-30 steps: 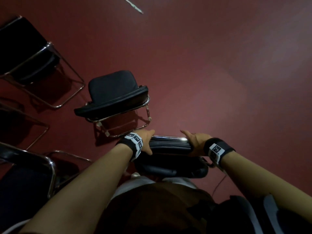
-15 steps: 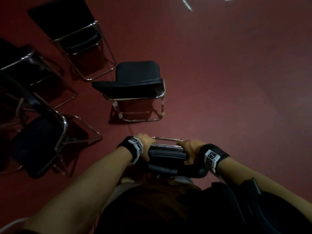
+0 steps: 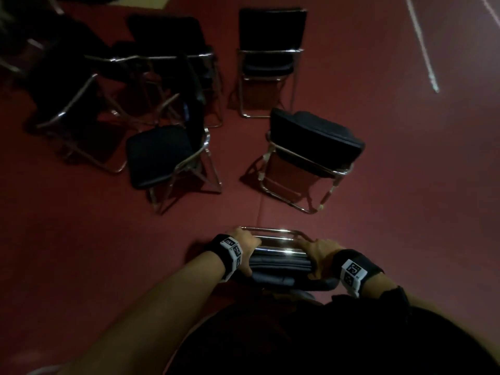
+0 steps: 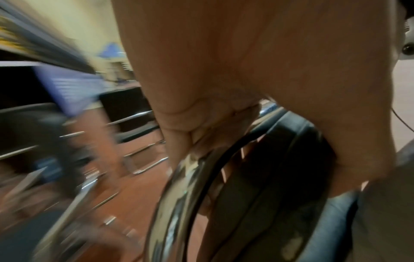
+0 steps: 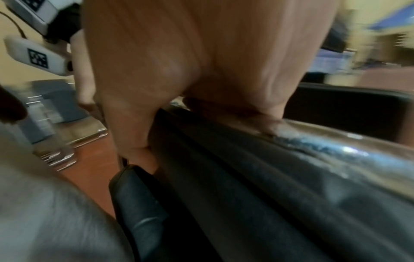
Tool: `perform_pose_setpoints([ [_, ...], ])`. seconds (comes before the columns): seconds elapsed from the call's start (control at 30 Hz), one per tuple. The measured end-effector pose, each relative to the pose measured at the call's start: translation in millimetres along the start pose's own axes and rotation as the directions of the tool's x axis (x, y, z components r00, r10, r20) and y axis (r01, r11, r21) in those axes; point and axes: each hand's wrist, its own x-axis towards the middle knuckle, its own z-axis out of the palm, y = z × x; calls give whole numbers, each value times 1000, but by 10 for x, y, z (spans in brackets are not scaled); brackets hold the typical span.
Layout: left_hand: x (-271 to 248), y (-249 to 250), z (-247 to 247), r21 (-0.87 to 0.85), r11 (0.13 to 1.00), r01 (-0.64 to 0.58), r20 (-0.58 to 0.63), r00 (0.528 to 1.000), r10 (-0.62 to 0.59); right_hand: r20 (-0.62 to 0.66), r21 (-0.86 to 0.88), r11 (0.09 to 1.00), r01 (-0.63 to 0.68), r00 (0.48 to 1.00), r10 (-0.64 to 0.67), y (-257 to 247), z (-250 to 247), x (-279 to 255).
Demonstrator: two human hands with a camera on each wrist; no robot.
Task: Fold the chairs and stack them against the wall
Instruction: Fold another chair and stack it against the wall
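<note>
The left hand (image 3: 244,246) has its fingers clenched round the left end of the folded chair (image 3: 280,262), held upright before the person; the right hand (image 3: 319,253) grips its right end. Beyond it, unfolded chairs (image 3: 311,152) stand on the red floor (image 3: 405,185).

1. The head view looks steeply down from above over both forearms, wide enough to take in the red floor (image 3: 405,185) and the open chairs (image 3: 311,147) standing beyond the hands.
2. The left wrist view sits right behind the left hand (image 4: 257,79), looking along it at the chrome frame of the folded chair (image 4: 179,195); its background is blurred.
3. The right wrist view is just as near behind the right hand (image 5: 201,62), facing along the same frame.
4. All three share the folded chair and the floor.
</note>
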Motion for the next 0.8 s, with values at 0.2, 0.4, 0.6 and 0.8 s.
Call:
perform_pose_setpoints([
  [0.2, -1162, -373, 994, -264, 943, 205, -89, 968, -235, 46, -242, 960, 138, 990, -131, -1227, 91, 84],
  [0.4, -2179, -809, 1731, -462, 805, 372, -28, 901, -433, 102, -396, 879, 266, 964, -246, -2441, 291, 283],
  [0.6, -2874, -1442, 2036, -557, 699, 449, -17, 835, -550, 158, -495, 783, 377, 925, -345, -3463, 152, 720],
  [0.8, -3162, -1993, 2446, -641, 543, 542, 29, 725, -689, 228, -547, 677, 493, 865, -446, -4331, -53, 1306],
])
